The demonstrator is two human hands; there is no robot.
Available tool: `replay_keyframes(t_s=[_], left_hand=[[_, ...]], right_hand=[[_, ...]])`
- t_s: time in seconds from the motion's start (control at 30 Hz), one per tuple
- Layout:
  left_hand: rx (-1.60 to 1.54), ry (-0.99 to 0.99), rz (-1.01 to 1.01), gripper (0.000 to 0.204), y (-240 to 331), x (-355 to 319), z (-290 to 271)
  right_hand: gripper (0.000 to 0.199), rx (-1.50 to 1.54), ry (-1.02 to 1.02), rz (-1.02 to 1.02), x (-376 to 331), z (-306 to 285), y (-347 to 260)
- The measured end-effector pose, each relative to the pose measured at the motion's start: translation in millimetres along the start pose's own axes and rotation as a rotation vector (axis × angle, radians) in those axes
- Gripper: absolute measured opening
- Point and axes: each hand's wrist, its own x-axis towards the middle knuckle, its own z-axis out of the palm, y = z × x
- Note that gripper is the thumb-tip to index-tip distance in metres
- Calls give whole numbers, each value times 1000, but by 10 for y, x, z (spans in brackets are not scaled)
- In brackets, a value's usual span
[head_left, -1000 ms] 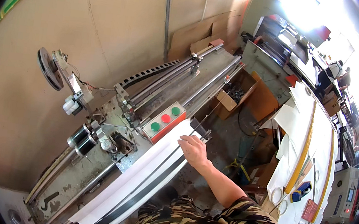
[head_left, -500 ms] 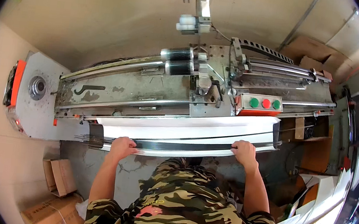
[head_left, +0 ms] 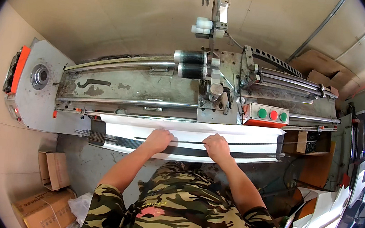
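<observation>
White sheets [head_left: 243, 136] with dark strips lie along the machine's [head_left: 149, 92] front edge, at 12 o'clock from the person. Both hands rest flat, fingers spread, holding nothing: left hand [head_left: 158, 139], right hand [head_left: 216, 146]. Best bet is probably even pressure so the stack stays square. Half a second ago the hands sat far wider apart; they've slid toward the middle.

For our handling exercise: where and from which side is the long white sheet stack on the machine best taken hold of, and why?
Probably along the near long edge of the white sheets, from the person's side, hands spread apart. The stack is long, thin and lies flat, so it would likely sag from one point. The far edge sits against the machine bed, blocking that side. The left hand and right hand rest on it near the middle.
</observation>
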Motion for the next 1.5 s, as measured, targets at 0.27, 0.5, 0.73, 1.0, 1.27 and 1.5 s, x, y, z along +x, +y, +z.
replay_keyframes(t_s=[0.27, 0.5, 0.73, 1.0, 1.27, 1.5], left_hand=[[-6, -84, -2, 22, 172, 3, -392], [-161, -51, -9, 12, -41, -167, -781], [-683, 27, -41, 37, -907, 354, -1826], [-684, 513, -280, 40, -2005, 2500, -1941], [-842, 407, -191, 51, -1820, 3609, -1278], [-1008, 324, -40, 30, -1654, 3331, -962]], right_hand=[[13, 73, 61, -20, 64, 32, -19], [15, 108, -10, -59, 176, -361, -166], [22, -13, -48, -10, 745, -1288, -555], [18, -154, -8, -30, 1740, -1963, -955], [14, -140, -81, 125, 1448, -1865, -947], [13, -76, -94, 172, 1192, -1917, -1042]])
